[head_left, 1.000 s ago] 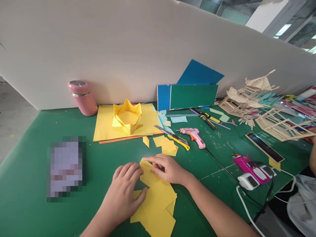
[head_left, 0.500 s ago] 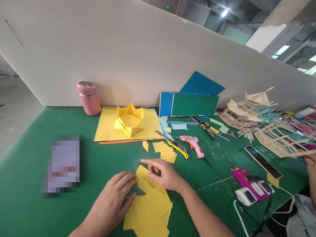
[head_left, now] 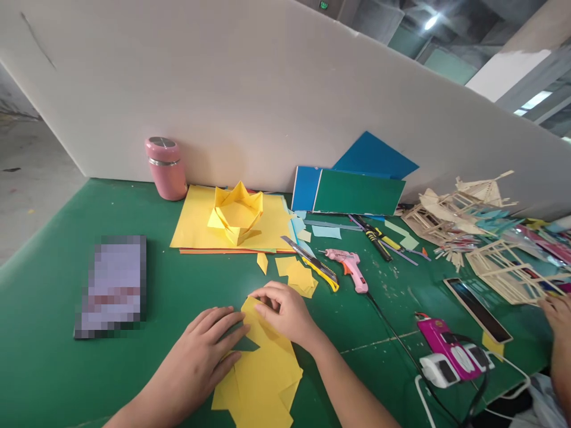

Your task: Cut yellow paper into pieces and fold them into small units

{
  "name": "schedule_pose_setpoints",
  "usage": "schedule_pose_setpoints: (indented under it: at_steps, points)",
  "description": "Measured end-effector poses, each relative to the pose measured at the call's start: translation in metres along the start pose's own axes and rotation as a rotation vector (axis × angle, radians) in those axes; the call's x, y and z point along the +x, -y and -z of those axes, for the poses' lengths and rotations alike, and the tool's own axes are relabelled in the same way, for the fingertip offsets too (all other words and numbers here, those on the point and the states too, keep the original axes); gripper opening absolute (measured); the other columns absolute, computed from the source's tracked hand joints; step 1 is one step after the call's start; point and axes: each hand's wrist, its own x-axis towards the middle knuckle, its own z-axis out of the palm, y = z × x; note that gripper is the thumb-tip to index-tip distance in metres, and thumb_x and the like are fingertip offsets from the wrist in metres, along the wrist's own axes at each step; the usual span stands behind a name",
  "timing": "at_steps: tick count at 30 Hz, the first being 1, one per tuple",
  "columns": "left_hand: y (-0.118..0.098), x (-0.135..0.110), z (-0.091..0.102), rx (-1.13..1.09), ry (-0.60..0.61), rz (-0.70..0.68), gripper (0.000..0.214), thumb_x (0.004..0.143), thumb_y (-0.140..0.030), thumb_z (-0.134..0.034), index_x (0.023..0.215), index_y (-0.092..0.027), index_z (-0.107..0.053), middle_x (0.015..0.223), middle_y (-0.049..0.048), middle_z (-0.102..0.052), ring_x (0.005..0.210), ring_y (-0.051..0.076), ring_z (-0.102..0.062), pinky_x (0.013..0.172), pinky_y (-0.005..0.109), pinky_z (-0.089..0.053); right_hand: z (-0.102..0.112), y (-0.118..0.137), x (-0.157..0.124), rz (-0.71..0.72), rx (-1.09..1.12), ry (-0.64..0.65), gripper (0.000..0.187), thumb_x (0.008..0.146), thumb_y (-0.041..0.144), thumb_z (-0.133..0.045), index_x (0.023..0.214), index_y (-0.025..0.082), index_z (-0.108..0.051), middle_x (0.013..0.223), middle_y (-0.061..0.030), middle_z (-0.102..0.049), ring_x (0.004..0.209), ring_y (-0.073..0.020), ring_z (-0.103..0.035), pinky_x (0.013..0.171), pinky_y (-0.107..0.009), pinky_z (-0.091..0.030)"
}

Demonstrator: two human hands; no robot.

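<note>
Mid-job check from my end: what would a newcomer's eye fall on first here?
Probably the folded yellow paper crown, its points up, sitting on the yellow sheets near the back wall. Next, the left hand and right hand at the yellow paper pieces in front. The pink glue gun also stands out against the green table, right of the yellow-handled knife.

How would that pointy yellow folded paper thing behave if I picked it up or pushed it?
The folded paper piece is probably light: its thin walls surround an open middle. Those walls may dent if squeezed, though their creases could add stiffness. Pushed, it might slide, since it seems merely to rest on the stacked sheets.
</note>
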Motion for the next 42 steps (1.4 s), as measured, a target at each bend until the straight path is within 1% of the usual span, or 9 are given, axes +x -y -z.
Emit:
schedule_pose_setpoints:
  at_steps: [4, 9, 15, 23, 27, 31, 34, 39, 42]
  points:
    - [0.0, -0.001, -0.001, 0.018, 0.017, 0.013, 0.027, 0.091, -0.028, -0.05, 0.115, -0.026, -0.062, 0.117, 0.0031, -0.066, 0.107, 0.025, -0.059, 0.093, 0.04, -0.049, -0.003, -0.001, 0.003, 0.003, -0.01, -0.034, 0.013, 0.075, 0.013, -0.061, 0.077, 0.02, -0.072, 0.066, 0.0024, -0.058, 0.048, -0.0075, -0.04, 0.049, -0.021, -0.033]
    - [-0.002, -0.003, -0.001, 0.009, 0.045, 0.046, 0.03, 0.09, -0.031, -0.053, 0.118, -0.026, -0.06, 0.12, 0.004, -0.064, 0.109, 0.026, -0.058, 0.095, 0.042, -0.048, -0.003, 0.0, 0.003, -0.001, -0.013, -0.045, 0.012, 0.073, 0.012, -0.061, 0.073, 0.02, -0.071, 0.062, 0.0032, -0.057, 0.047, -0.0076, -0.041, 0.049, -0.02, -0.033]
    - [-0.007, -0.001, 0.006, -0.058, 0.066, -0.008, 0.036, 0.087, -0.011, -0.046, 0.118, -0.026, -0.059, 0.121, 0.0026, -0.064, 0.109, 0.023, -0.058, 0.097, 0.04, -0.047, -0.006, -0.001, 0.004, 0.029, -0.002, -0.066, 0.012, 0.074, 0.013, -0.061, 0.072, 0.019, -0.071, 0.062, 0.0033, -0.056, 0.047, -0.0073, -0.041, 0.049, -0.02, -0.033]
    - [-0.009, 0.003, 0.011, -0.145, 0.095, -0.036, 0.039, 0.086, -0.007, -0.042, 0.118, -0.023, -0.058, 0.122, 0.0054, -0.063, 0.111, 0.022, -0.058, 0.099, 0.04, -0.046, -0.004, -0.001, 0.001, 0.046, 0.021, -0.109, 0.011, 0.077, 0.016, -0.059, 0.074, 0.019, -0.07, 0.062, 0.003, -0.052, 0.047, -0.0073, -0.039, 0.049, -0.021, -0.034]
    - [-0.012, 0.005, 0.02, -0.223, 0.165, -0.092, 0.04, 0.086, -0.007, -0.042, 0.12, -0.024, -0.056, 0.125, 0.0057, -0.062, 0.111, 0.021, -0.059, 0.098, 0.037, -0.047, -0.006, -0.006, 0.0, 0.057, 0.075, -0.167, 0.012, 0.08, 0.021, -0.057, 0.076, 0.018, -0.068, 0.063, 0.0023, -0.052, 0.048, -0.0078, -0.039, 0.048, -0.021, -0.035]
    - [-0.019, 0.006, 0.024, -0.303, 0.231, -0.32, 0.042, 0.088, -0.026, -0.056, 0.13, -0.028, -0.049, 0.135, 0.0025, -0.056, 0.122, 0.022, -0.053, 0.107, 0.038, -0.038, -0.007, -0.011, -0.003, 0.067, 0.162, -0.22, 0.014, 0.082, 0.026, -0.057, 0.077, 0.018, -0.067, 0.069, -0.0003, -0.057, 0.05, -0.008, -0.044, 0.046, -0.02, -0.037]
    - [-0.024, 0.01, 0.019, -0.261, 0.265, -0.41, 0.039, 0.087, -0.029, -0.059, 0.125, -0.029, -0.053, 0.137, 0.0, -0.055, 0.121, 0.023, -0.054, 0.103, 0.035, -0.041, -0.004, -0.014, -0.007, 0.078, 0.183, -0.274, 0.013, 0.083, 0.027, -0.057, 0.081, 0.018, -0.067, 0.071, -0.0008, -0.058, 0.05, -0.0086, -0.048, 0.046, -0.02, -0.041]
    - [-0.031, 0.005, -0.005, -0.313, 0.218, -0.373, 0.029, 0.087, -0.036, -0.061, 0.113, -0.025, -0.059, 0.124, -0.0017, -0.065, 0.117, 0.021, -0.056, 0.104, 0.034, -0.039, 0.0, -0.016, -0.015, 0.026, 0.306, -0.452, 0.019, 0.085, 0.036, -0.055, 0.088, 0.018, -0.062, 0.074, -0.0009, -0.059, 0.043, -0.0082, -0.054, 0.043, -0.021, -0.046]
    - [-0.033, -0.002, -0.018, -0.395, 0.161, -0.304, 0.02, 0.089, -0.037, -0.059, 0.107, -0.028, -0.061, 0.113, -0.0028, -0.07, 0.115, 0.02, -0.057, 0.107, 0.034, -0.035, 0.0, -0.016, -0.015, -0.027, 0.352, -0.483, 0.024, 0.082, 0.041, -0.058, 0.088, 0.018, -0.061, 0.071, -0.0006, -0.058, 0.041, -0.0092, -0.055, 0.041, -0.021, -0.047]
